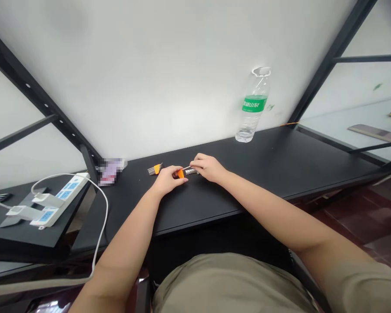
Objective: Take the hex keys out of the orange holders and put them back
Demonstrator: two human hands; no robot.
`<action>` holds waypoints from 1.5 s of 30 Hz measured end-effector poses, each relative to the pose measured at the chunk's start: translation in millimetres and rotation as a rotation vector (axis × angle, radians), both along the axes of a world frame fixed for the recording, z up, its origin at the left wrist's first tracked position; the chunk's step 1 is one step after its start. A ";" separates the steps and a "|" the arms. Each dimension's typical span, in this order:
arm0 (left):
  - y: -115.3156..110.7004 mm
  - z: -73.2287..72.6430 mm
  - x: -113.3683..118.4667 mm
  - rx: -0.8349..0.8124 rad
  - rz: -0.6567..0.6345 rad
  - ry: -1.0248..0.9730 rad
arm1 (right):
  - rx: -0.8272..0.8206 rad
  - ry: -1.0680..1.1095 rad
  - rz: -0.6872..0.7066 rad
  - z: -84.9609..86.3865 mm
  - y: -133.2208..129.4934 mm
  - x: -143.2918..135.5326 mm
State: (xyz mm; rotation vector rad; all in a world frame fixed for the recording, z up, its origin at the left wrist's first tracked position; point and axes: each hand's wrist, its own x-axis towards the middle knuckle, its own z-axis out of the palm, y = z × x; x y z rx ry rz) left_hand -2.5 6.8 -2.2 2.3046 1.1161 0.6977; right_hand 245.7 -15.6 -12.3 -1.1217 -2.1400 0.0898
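Note:
My left hand [169, 177] grips a small orange plastic hex key holder [180, 174] between thumb and fingers, just above the black table. Pinched in my right hand [208, 166] is a thin metal hex key [186, 168], its far end at the top of the holder. Several silver hex keys [191, 171] lie on the table between my two hands, partly hidden by the right one. To the left of my left hand rests a second orange holder [157, 168] with several metal keys in it.
A large clear water bottle [254, 106] with a green label stands against the wall. At left are a blurred purple packet [111, 171], a white power strip [63, 200] and a white cable [106, 208] near my left arm. Black metal frames [329, 65] flank the table [247, 174].

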 end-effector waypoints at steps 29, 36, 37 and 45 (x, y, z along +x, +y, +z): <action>-3.8 0.1 -3.2 0.013 0.115 -0.051 | -0.395 -0.093 -0.286 -11.1 27.8 19.8; -5.5 2.8 -3.6 0.041 0.121 -0.035 | -0.388 -0.042 -0.279 -9.7 20.8 24.3; -5.7 3.4 -3.5 0.042 0.122 -0.032 | -0.367 -0.030 -0.255 -8.9 20.1 23.3; -7.4 6.0 -2.8 0.060 0.097 -0.037 | -0.151 0.072 0.010 -1.5 12.0 5.1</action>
